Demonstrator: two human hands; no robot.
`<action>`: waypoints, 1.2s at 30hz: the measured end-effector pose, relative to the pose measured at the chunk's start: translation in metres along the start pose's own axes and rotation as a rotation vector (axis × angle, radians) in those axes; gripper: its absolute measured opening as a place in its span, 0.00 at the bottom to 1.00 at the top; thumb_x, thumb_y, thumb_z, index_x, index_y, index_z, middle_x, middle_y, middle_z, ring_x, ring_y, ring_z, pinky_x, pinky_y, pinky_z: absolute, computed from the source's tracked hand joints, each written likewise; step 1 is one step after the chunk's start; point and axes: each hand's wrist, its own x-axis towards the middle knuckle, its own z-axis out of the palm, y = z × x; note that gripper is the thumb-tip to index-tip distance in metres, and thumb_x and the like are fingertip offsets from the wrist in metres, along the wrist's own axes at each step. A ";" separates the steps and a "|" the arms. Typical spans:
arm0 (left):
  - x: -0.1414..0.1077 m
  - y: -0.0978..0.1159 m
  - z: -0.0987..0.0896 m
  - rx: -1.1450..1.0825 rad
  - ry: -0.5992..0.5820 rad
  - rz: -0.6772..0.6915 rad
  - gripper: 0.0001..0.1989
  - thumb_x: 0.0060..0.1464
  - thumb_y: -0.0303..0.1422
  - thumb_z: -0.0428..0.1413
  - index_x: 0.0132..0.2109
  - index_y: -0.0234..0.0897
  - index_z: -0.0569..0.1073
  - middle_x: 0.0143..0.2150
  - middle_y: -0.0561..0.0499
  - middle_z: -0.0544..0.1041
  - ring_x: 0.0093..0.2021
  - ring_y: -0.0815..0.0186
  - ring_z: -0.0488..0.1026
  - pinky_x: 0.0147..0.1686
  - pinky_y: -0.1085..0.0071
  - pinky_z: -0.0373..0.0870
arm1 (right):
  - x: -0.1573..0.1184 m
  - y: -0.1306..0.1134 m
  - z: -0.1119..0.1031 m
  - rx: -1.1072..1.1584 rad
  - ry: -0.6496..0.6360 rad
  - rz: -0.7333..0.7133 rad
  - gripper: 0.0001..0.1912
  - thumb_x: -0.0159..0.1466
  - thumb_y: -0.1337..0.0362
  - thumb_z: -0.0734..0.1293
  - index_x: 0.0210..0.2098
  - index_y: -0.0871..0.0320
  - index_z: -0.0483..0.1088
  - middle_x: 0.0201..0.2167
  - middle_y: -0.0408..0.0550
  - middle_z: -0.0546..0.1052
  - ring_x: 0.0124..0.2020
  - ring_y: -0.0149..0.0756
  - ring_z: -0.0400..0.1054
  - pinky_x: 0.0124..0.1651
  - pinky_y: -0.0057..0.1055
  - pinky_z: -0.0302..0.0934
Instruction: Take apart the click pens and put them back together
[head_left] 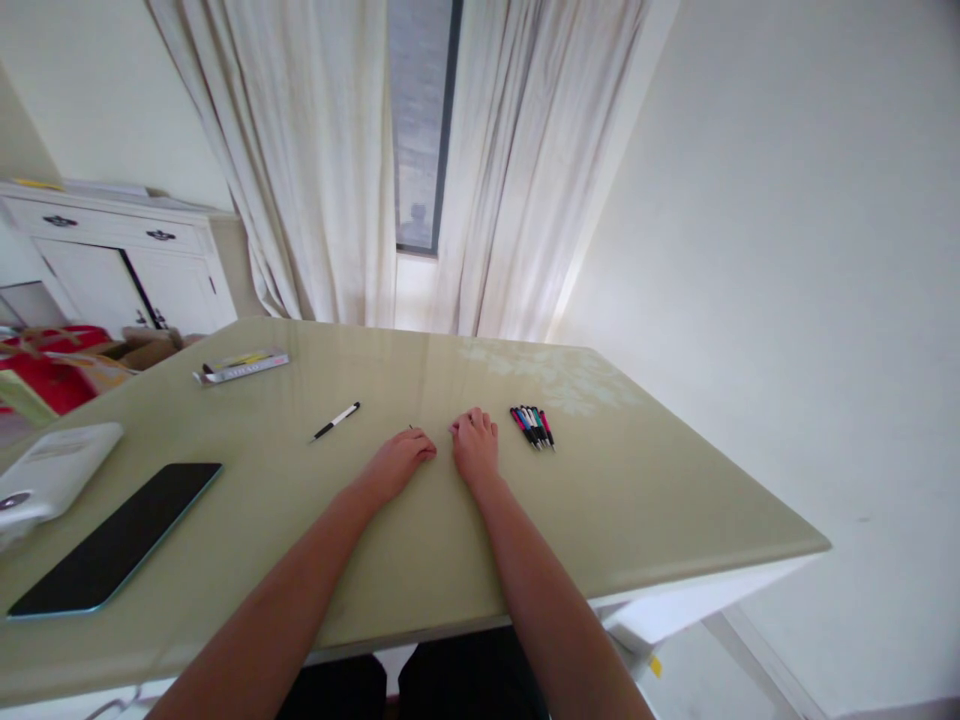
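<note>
Handling the row of pens well likely calls for a light mid-barrel pinch, one at a time, lest neighbours roll. Your left hand and right hand rest apart on the desk, fingers curled narrow; cannot tell whether either encloses anything. Small dark tip just past your left fingers. Row: near, right of your right fingers. White-and-black pen: apart, left of your left fingers.
</note>
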 end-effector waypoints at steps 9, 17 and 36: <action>-0.003 -0.007 -0.003 0.001 0.126 -0.080 0.09 0.60 0.30 0.55 0.35 0.39 0.79 0.38 0.45 0.79 0.44 0.56 0.74 0.49 0.60 0.68 | 0.000 0.004 -0.002 0.338 0.082 0.079 0.06 0.72 0.66 0.63 0.41 0.56 0.72 0.38 0.50 0.80 0.41 0.41 0.72 0.46 0.35 0.57; 0.002 -0.004 -0.013 -0.268 0.469 -0.258 0.14 0.65 0.42 0.51 0.47 0.38 0.76 0.40 0.44 0.81 0.38 0.58 0.77 0.42 0.61 0.73 | -0.002 -0.002 -0.002 0.590 0.081 -0.138 0.08 0.70 0.69 0.65 0.41 0.55 0.76 0.39 0.50 0.79 0.44 0.39 0.71 0.51 0.35 0.62; 0.004 0.007 -0.020 -0.912 0.630 -0.383 0.27 0.52 0.56 0.62 0.43 0.36 0.71 0.32 0.47 0.82 0.27 0.67 0.75 0.34 0.68 0.76 | -0.006 -0.012 -0.013 0.697 0.072 -0.195 0.03 0.68 0.68 0.65 0.39 0.56 0.71 0.36 0.46 0.76 0.37 0.35 0.69 0.46 0.32 0.62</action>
